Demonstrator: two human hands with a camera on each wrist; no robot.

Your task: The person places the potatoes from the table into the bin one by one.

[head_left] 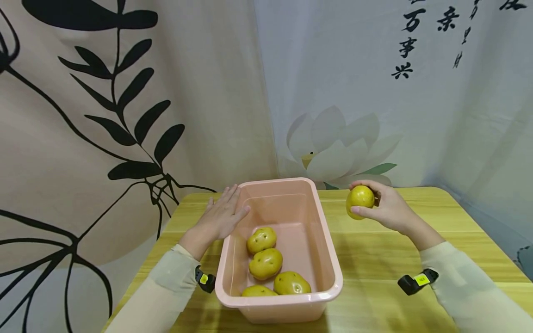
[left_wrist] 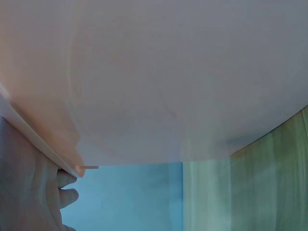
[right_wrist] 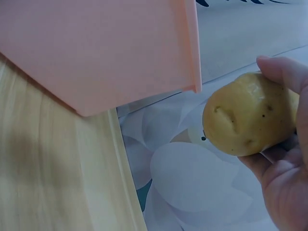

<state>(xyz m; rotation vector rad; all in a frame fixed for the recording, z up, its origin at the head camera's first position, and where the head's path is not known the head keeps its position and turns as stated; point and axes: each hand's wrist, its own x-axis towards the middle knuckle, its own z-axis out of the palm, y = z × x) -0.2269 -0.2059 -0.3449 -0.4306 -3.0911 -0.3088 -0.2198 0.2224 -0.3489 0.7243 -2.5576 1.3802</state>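
In the head view a pink plastic basin (head_left: 291,300) stands on the table with several yellow potatoes (head_left: 265,264) lying in its left and near part. My left hand (head_left: 218,215) rests on the basin's left rim, its fingers stretched out. The left wrist view shows the basin's outer wall (left_wrist: 144,86) close up, with the hand (left_wrist: 29,178) at its edge. To the right of the basin, my right hand (head_left: 389,209) grips one potato (head_left: 360,202) above the table. Small dark eyes mark that potato (right_wrist: 250,115) in the right wrist view.
The wooden table (head_left: 370,296) extends to the right of the basin. Behind it hangs a pale curtain (head_left: 216,92) printed with dark leaves, a lotus flower (head_left: 341,148) and black characters. Black wrist cameras (head_left: 418,281) sit on both sleeves.
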